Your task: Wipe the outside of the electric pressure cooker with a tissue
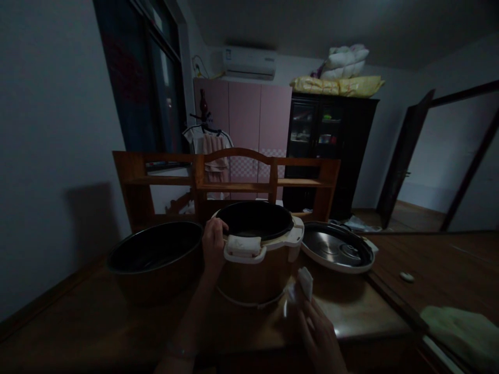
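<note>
A white and tan electric cooker body (pixel 253 272), lidless, stands in the middle of the desk with its dark interior showing. My left hand (pixel 213 236) has its fingers curled over the left side of its rim, beside the front handle. In my right hand (pixel 317 327) is a folded white cloth or tissue (pixel 306 283), low at the right front of the cooker and just above the desk; whether it touches the cooker I cannot tell. Left of the cooker sits a dark inner pot (pixel 156 254). The round cooker lid (pixel 337 246) lies underside up on the right.
The wooden desk (pixel 358 311) has a low wooden shelf rack (pixel 237 188) along its back. To the right, a small white object (pixel 406 277) lies on a brown surface, near a pale green cloth (pixel 460 332). A wall (pixel 58 208) borders the left side.
</note>
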Available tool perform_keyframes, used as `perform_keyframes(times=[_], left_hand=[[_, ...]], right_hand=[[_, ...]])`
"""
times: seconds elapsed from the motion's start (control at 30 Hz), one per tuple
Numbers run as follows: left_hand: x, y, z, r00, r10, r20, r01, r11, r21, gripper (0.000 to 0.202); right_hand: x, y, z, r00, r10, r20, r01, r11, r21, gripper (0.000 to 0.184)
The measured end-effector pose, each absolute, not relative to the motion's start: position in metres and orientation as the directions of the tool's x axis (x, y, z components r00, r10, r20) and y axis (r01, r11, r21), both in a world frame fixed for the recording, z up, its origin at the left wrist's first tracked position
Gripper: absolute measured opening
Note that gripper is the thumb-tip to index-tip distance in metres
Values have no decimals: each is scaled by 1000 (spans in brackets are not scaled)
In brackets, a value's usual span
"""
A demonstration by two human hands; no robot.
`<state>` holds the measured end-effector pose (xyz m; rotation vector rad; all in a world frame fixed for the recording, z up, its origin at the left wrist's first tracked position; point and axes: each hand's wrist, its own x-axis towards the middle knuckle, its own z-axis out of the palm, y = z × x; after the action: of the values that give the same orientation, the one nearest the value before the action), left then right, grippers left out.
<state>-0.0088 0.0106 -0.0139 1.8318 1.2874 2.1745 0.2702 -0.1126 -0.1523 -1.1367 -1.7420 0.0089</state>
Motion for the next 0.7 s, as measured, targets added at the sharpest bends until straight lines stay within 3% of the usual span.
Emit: perform_keyframes(times=[0.1,0.27,0.33,0.4,0.43,0.47,0.5,0.57,0.63,0.7], left_hand=[[-13,15,-16,-323,532,783,425,-658,622,40],[-25,-11,-1,-220,613,759,315,-692,650,48],[-16,-46,4,-330,458,825,341,-757,557,41],[6,-88,0,-529,280,801,265,-842,469,38],[23,-108,-7,-615,262,744,185,-869,459,38],[44,-124,-17,-619,373,691,77,-846,527,37],[67,-135,-29,-528,569,630,-54,-763,644,39],[117,-138,-55,-129,894,429,-193,-447,874,41],[167,-120,-77,189,967,171,-272,-116,955,47],[207,-90,-91,278,960,15,-390,99,916,60]], right_hand=[[296,-118,-156,28,747,664,688,468,-555,46],[359,-133,-158,296,730,616,677,294,-674,48],[384,-140,-155,375,703,605,640,276,-717,49],[403,-144,-149,469,681,562,588,233,-774,52],[409,-145,-145,525,661,536,562,204,-801,55],[413,-145,-141,585,637,502,526,173,-832,59],[415,-144,-135,644,611,460,478,147,-866,63],[414,-142,-124,738,570,362,359,123,-925,67],[408,-143,-113,782,552,290,258,137,-956,67],[402,-148,-106,780,560,280,231,158,-960,67]])
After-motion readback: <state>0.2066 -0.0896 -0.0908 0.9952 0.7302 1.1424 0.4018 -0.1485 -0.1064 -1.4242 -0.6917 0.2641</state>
